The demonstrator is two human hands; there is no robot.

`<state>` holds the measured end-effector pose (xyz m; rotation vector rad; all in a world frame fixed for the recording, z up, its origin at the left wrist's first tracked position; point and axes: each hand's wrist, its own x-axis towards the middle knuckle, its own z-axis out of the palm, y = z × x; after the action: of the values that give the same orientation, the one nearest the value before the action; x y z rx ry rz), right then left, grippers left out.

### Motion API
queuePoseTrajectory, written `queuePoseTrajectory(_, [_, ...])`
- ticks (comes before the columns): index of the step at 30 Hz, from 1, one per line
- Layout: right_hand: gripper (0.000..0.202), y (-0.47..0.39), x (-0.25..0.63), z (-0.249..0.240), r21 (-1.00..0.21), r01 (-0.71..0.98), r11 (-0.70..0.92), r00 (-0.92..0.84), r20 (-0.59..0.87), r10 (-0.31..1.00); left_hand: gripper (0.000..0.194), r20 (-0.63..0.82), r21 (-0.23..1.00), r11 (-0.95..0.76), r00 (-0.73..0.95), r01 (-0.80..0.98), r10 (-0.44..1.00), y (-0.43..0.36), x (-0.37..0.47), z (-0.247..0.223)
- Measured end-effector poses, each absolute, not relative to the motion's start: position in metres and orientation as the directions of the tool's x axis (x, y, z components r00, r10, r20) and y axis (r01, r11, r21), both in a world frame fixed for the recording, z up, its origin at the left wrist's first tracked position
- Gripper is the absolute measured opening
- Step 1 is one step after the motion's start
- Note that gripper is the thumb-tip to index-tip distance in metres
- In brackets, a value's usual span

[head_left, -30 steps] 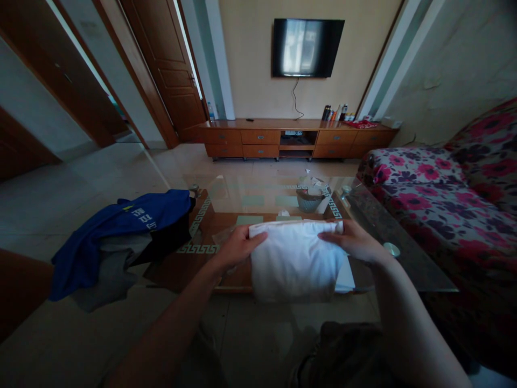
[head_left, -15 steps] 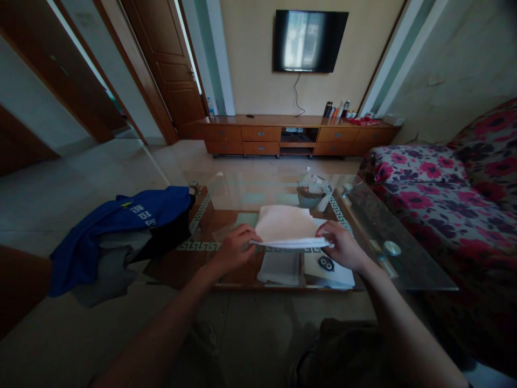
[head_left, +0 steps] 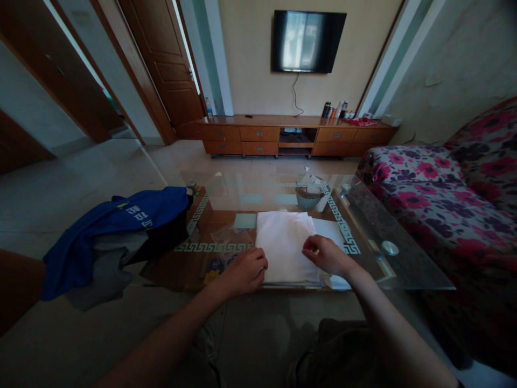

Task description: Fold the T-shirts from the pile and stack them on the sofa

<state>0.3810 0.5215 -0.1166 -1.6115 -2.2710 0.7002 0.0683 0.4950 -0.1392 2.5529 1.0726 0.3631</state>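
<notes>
A folded white cloth (head_left: 285, 245) lies flat on the glass table (head_left: 407, 264), near its front edge. At the cloth's left side is my left hand (head_left: 249, 268), its fingers curled; whether they pinch the cloth edge is too small to tell. My right hand (head_left: 326, 255) is over the cloth's right side, with thumb and fingers bent towards each other and no cloth seen lifted between them. A clear plastic bag (head_left: 230, 237) lies left of the cloth.
Blue and grey clothes (head_left: 117, 226) are heaped at the table's left end. A small basket (head_left: 309, 198) stands behind the cloth. To the right is a flowered sofa (head_left: 440, 199). A low wooden cabinet (head_left: 258, 133) stands by the far wall.
The white cloth, held raised by both hands before, now lies flat on the table. My left hand has moved right and down, my right hand slightly left and down.
</notes>
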Motion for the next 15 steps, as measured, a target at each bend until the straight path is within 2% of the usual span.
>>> queuePoseTrajectory(2, [0.032,0.52,0.353,-0.121,-0.496,0.815,0.299,-0.253,0.16,0.954,0.037,0.134,0.396,-0.612,0.616,0.684,0.776,0.497,0.077,-0.148])
queuePoseTrajectory(4, [0.044,0.518,0.326,-0.136,-0.419,0.863,0.282,-0.21,0.211,0.955,0.053,0.11,0.367,-0.574,0.579,0.732,0.808,0.495,0.084,-0.163])
queuePoseTrajectory(9, [0.069,0.515,0.298,-0.185,-0.22,0.971,0.098,-0.083,0.076,0.994,0.062,0.042,0.335,-0.498,0.515,0.8,0.856,0.482,0.097,-0.196])
queuePoseTrajectory(15, [0.082,0.521,0.32,-0.201,-0.173,0.985,0.017,-0.009,0.043,0.999,0.066,0.026,0.386,-0.49,0.522,0.782,0.853,0.478,0.093,-0.201])
